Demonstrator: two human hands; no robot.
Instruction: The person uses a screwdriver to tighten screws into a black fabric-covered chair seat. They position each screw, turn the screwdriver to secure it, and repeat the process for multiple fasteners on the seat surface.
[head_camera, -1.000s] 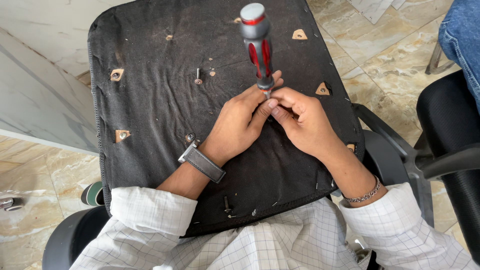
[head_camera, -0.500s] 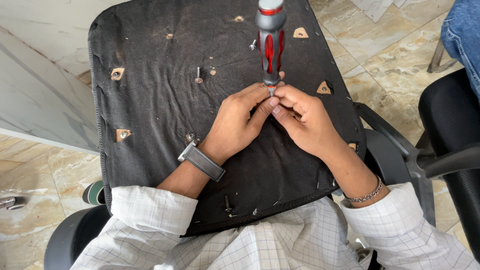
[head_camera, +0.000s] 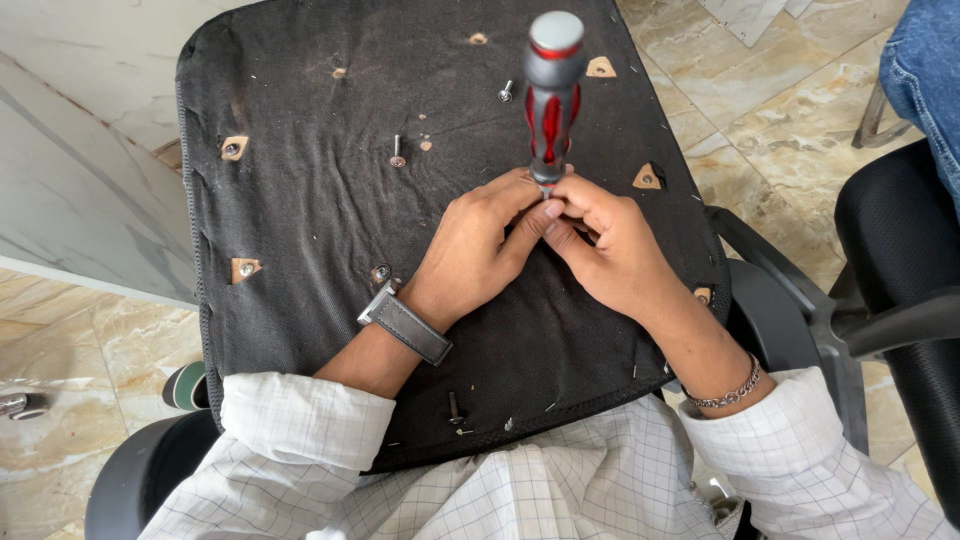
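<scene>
A red, black and grey screwdriver (head_camera: 551, 95) stands upright on the black fabric underside of a chair seat (head_camera: 300, 200) that lies across my lap. My left hand (head_camera: 478, 245) and my right hand (head_camera: 610, 245) meet at the base of its shaft, fingertips pinched around it just below the handle. The tip and whatever it bears on are hidden by my fingers. A grey-strapped watch sits on my left wrist, a chain bracelet on my right.
Loose screws (head_camera: 398, 155) (head_camera: 506, 93) lie on the fabric, another (head_camera: 454, 407) near my body. Cut-out holes with metal inserts (head_camera: 233, 149) (head_camera: 245, 268) (head_camera: 648, 179) dot the panel. A black chair armrest (head_camera: 800, 310) stands right, another person's jeans-clad leg (head_camera: 925, 70) at top right, marble floor around.
The screwdriver handle has swung from leaning left to upright and then slightly right. Both hands stayed pinched at its base.
</scene>
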